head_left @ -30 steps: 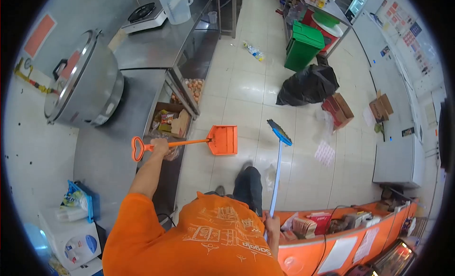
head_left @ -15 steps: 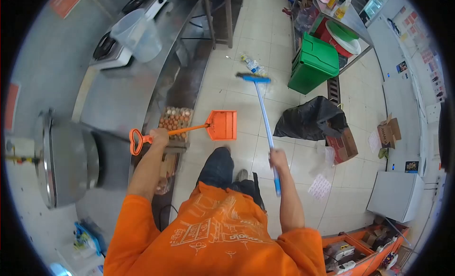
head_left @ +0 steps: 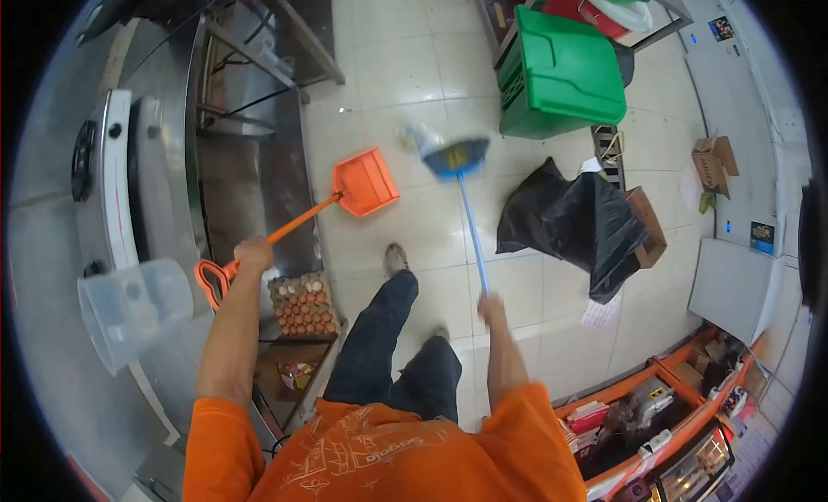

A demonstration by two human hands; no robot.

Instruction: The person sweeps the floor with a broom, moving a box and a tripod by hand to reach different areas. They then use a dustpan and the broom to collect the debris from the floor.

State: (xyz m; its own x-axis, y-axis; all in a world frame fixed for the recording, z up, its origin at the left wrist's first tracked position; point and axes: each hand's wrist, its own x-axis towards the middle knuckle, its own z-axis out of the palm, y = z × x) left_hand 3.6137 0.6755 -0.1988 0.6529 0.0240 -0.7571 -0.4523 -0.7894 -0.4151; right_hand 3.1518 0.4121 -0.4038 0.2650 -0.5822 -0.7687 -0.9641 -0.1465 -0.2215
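My left hand [head_left: 254,254] is closed round the handle of an orange dustpan [head_left: 366,183], whose pan is low over or on the tiled floor; I cannot tell which. My right hand [head_left: 492,310] grips the blue pole of a broom [head_left: 470,217]. At the far end of the pole, the blue broom head [head_left: 455,160] is blurred and sits right of the pan. Just beyond the broom head, partly behind it, is a blurred clear plastic bottle [head_left: 423,138].
A green bin [head_left: 569,75] stands ahead on the right, with a black bag [head_left: 573,222] and cardboard box [head_left: 653,230] nearer. Trays of eggs [head_left: 302,308] sit on the left lower shelf beside my legs. An orange-framed unit [head_left: 681,377] is at lower right.
The view has moved forward. The dustpan has swung further ahead and tilted, and the broom head has shifted closer to the pan. Both hands keep their holds.
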